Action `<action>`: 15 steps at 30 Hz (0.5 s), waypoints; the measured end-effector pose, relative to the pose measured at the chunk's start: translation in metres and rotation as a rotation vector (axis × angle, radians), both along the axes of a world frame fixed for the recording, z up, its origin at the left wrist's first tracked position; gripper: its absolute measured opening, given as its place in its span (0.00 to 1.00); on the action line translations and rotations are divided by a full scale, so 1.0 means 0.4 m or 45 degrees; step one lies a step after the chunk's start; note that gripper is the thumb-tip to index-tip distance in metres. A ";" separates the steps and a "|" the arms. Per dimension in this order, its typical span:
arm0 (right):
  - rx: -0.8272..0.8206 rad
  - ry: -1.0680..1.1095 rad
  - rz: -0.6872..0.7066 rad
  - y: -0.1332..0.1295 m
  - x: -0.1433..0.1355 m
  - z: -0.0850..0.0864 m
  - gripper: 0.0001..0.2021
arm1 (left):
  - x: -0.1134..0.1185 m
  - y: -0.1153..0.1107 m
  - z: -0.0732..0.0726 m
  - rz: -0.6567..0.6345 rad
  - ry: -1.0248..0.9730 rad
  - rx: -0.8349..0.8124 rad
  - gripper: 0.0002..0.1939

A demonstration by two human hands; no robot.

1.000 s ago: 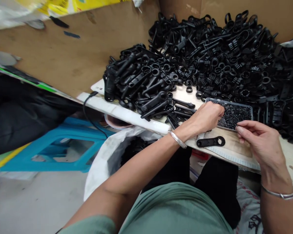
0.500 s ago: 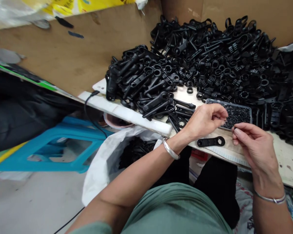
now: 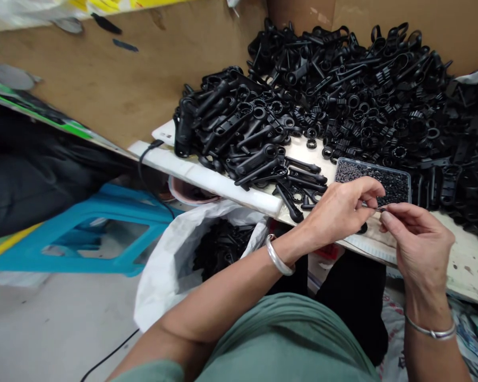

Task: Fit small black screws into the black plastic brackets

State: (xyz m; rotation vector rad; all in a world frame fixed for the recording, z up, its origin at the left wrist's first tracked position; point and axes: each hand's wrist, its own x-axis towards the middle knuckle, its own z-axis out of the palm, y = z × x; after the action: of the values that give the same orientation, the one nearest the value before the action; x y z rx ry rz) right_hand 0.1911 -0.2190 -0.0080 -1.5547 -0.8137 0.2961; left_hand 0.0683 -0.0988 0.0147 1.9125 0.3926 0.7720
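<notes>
My left hand (image 3: pixel 344 212) and my right hand (image 3: pixel 418 239) nearly meet at the fingertips over the table's front edge. Both are pinched, with a tiny dark piece (image 3: pixel 380 209) between them, too small to name. Just behind my fingers stands a clear tray (image 3: pixel 409 183) of small black bits. Part of a black handle-shaped piece (image 3: pixel 363 228) shows beneath my left hand, which hides the rest. To the left of the tray, black handles (image 3: pixel 258 164) lie heaped, and black rings (image 3: pixel 358 114) are piled behind it.
Cardboard walls (image 3: pixel 151 79) border the white table (image 3: pixel 470 270). Below its front edge hangs an open white bag (image 3: pixel 159 281) holding black parts. A blue plastic stool (image 3: pixel 79 212) stands at the left, and a black cable (image 3: pixel 145 183) hangs off the edge.
My left hand has moved right, towards my right fingertips, and now covers most of the single black piece at the table edge. The fingertips of both hands have come together.
</notes>
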 end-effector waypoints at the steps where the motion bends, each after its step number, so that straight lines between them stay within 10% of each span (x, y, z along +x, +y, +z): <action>1: -0.011 -0.042 -0.023 -0.001 -0.002 0.000 0.08 | -0.001 -0.001 0.001 0.004 0.016 0.013 0.14; 15: -0.121 -0.319 -0.080 -0.011 -0.021 0.007 0.06 | -0.005 -0.006 -0.006 0.008 0.054 0.071 0.15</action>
State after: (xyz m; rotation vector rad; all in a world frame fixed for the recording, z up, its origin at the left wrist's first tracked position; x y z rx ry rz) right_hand 0.1826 -0.2234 -0.0052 -1.7257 -0.9535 0.0954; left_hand 0.0662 -0.1011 0.0121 1.9829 0.4072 0.7549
